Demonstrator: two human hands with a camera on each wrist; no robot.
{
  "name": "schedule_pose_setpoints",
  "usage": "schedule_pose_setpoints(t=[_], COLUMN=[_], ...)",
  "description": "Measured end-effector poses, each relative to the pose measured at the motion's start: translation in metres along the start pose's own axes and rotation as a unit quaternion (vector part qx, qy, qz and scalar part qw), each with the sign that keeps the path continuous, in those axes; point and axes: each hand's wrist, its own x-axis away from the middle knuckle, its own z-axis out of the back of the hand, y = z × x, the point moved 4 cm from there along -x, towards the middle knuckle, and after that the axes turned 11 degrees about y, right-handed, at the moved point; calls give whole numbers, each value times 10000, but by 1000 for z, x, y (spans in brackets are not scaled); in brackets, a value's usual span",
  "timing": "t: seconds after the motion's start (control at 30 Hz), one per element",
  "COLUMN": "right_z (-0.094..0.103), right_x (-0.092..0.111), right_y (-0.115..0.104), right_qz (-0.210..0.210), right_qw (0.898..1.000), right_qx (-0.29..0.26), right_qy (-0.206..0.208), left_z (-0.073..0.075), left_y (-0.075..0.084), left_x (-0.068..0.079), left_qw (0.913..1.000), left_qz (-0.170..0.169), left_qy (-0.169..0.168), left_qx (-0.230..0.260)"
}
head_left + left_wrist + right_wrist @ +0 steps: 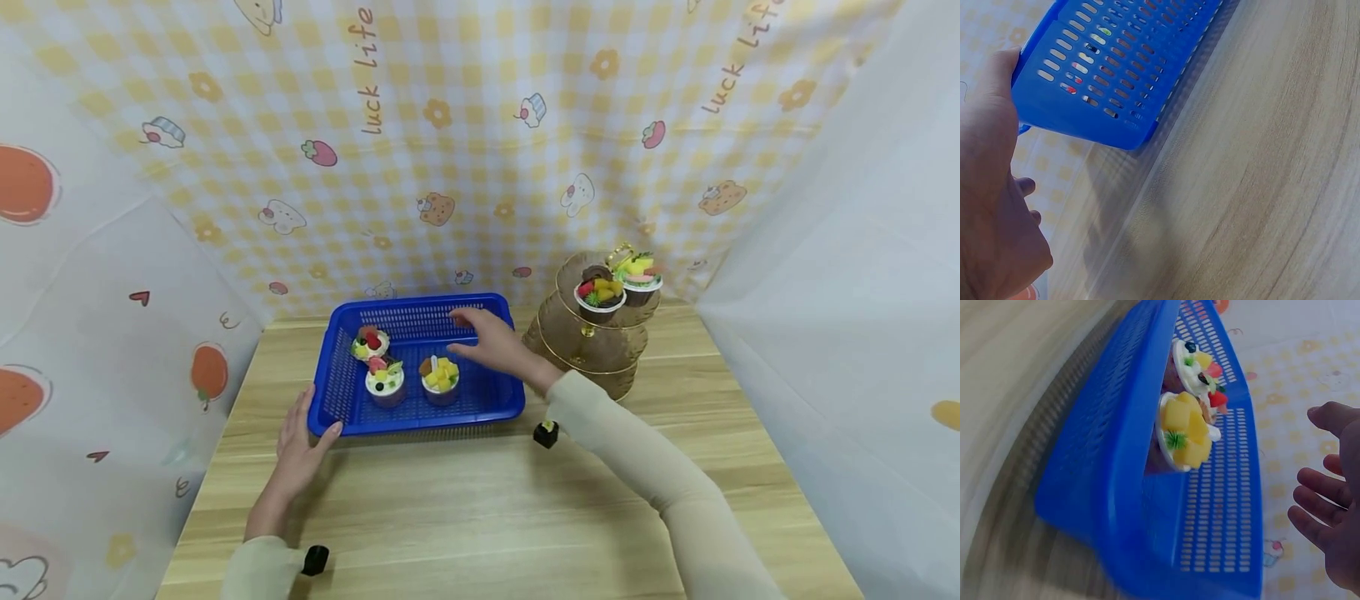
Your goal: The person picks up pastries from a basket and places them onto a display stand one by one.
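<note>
A blue plastic basket (412,428) stands on the table with three toy cupcakes inside: a mango-topped cupcake (440,380), a cupcake with pink and yellow fruit (386,385) and a strawberry-topped cupcake (371,343). My left hand (298,446) rests against the basket's front left corner, thumb at the rim and fingers spread along the side. Over the basket's right half hovers my right hand (498,343), fingers apart and holding nothing. Its loosely bent fingers (1316,494) also show beyond the basket's edge in the right wrist view.
To the right stands a tiered amber stand (588,350) with gold rims. On its top tier sit a chocolate cupcake (600,297) with fruit and a cupcake (639,279) with yellow topping. A checked curtain (480,167) hangs behind the wooden table (465,517).
</note>
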Motion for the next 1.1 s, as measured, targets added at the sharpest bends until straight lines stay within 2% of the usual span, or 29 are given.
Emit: schedule_pose_setpoints(t=[0.27, 0.6, 0.77, 1.1], right_z=[-41, -82, -92, -105], right_x=[-35, -63, -70, -84], right_y=[-5, 0, 5, 5], right_qz=[-181, -293, -425, -561], right_qw=[9986, 9973, 9967, 9958], right_qx=[-98, -159, -211, 80], right_qy=[-494, -661, -655, -724], left_z=[3, 0, -4, -3], left_y=[-1, -1, 0, 0], left_x=[0, -2, -3, -2], left_qw=[10000, 9999, 9999, 9996], left_qz=[-33, -64, -87, -149], left_qy=[68, 114, 143, 237], left_qx=[-20, 1, 35, 76])
